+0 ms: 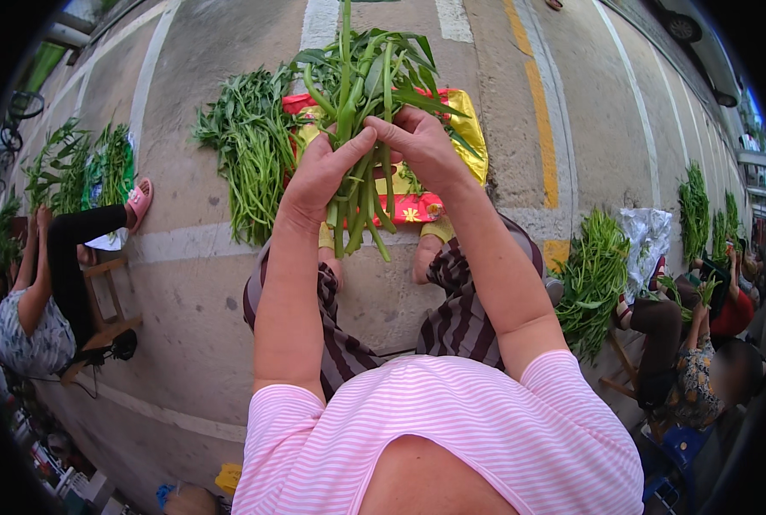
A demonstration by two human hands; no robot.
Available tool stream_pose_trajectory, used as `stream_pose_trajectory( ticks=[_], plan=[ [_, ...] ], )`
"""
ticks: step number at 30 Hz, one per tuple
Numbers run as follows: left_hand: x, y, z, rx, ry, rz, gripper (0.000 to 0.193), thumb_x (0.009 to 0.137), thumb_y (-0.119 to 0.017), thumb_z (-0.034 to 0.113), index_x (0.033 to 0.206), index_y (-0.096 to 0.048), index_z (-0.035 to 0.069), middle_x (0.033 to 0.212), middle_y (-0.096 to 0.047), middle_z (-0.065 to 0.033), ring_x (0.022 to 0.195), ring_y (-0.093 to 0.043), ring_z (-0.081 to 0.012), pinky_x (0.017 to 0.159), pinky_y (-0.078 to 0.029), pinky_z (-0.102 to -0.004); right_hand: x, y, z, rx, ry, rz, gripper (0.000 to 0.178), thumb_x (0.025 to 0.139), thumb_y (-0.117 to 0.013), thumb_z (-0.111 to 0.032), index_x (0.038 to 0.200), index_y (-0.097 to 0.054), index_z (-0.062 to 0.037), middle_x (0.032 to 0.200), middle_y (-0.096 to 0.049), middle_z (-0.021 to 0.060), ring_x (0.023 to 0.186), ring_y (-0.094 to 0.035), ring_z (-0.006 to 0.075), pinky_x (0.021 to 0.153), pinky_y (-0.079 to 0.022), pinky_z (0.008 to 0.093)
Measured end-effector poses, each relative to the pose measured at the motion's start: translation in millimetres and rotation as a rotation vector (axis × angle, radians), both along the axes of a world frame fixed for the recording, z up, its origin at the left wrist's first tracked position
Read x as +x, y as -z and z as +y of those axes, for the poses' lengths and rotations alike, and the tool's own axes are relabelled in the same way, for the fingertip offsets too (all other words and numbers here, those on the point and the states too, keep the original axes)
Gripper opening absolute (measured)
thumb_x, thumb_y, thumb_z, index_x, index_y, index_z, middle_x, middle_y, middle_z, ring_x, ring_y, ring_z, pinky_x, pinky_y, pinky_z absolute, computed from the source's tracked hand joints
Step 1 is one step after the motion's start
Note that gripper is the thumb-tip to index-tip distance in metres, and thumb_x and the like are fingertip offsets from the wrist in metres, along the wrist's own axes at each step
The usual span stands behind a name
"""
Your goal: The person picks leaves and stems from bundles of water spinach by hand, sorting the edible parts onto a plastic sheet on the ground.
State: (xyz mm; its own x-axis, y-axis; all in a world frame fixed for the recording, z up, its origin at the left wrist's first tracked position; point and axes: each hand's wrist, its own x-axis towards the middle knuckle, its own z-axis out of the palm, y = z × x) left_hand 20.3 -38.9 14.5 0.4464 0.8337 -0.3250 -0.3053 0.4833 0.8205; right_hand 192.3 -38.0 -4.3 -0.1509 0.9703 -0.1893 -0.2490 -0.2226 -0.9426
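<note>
- Works outdoors over grey pavement, crossed by white and yellow painted lines.
- Holds a bunch of leafy green stems raised in front, above a red and gold sheet, leaves pointing away, bare ends hanging toward the body.
- Closes left hand around stems, thumb laid across the front.
- Pinches stems with right hand, thumb near the left one; cannot tell exactly how the fingers sit behind.
- Has a heap of greens just left of the sheet.
- Wears striped trousers, knees apart.
- Has a seated co-worker well apart at left.
- Shows more greens at right, beside a silver sheet.
</note>
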Motion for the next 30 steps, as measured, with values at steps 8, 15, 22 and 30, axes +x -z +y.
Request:
stream_pose_trajectory(
  ticks=[8, 15, 22, 30],
  plan=[
    [-0.9, 1.6, 0.4, 0.0, -0.068, 0.075, 0.035, 0.092, -0.07, 0.027, 0.118, -0.062, 0.005, 0.094, -0.066, -0.0009, 0.081, -0.064, -0.0091, 0.069, -0.053, -0.023, -5.4, 7.4, 0.8, 0.104, 0.041, 0.014, 0.03, 0.09, -0.072, -0.02, 0.113, -0.067, -0.0014, 0.104, -0.069, 0.0039, 0.089, -0.063, 0.0104, 0.074, -0.053, 0.0261],
    [-3.0, 9.6, -0.2, 0.086, -0.035, 0.145, 0.033, 0.092, -0.07, 0.023, 0.119, -0.063, 0.005, 0.097, -0.067, -0.001, 0.085, -0.064, -0.0096, 0.072, -0.053, -0.0246, -7.6, -1.8, -3.1, 0.092, 0.05, 0.024, 0.028, 0.091, -0.071, -0.02, 0.113, -0.066, -0.004, 0.101, -0.068, 0.0024, 0.083, -0.062, 0.0087, 0.067, -0.053, 0.026],
    [0.9, 1.9, -2.9, -0.017, -0.144, -0.077, 0.034, 0.098, -0.06, 0.029, 0.122, -0.062, 0.005, 0.108, -0.067, -0.0027, 0.091, -0.065, -0.0109, 0.078, -0.056, -0.0267, -10.3, -3.7, -5.9, -0.068, 0.066, 0.186, 0.03, 0.094, -0.066, -0.035, 0.106, -0.065, -0.0073, 0.09, -0.065, 0.0003, 0.074, -0.059, 0.009, 0.059, -0.048, 0.0255],
    [5.9, 2.8, -6.9, 0.113, -0.111, 0.028, 0.037, 0.091, -0.071, 0.02, 0.123, -0.062, 0.005, 0.108, -0.067, -0.0019, 0.093, -0.064, -0.0102, 0.08, -0.053, -0.0257, -18.3, 0.1, -8.4, -0.037, 0.143, 0.097, 0.034, 0.095, -0.065, -0.038, 0.112, -0.065, -0.0085, 0.091, -0.064, -0.0034, 0.07, -0.054, 0.0047, 0.059, -0.045, 0.0227]
  ],
)
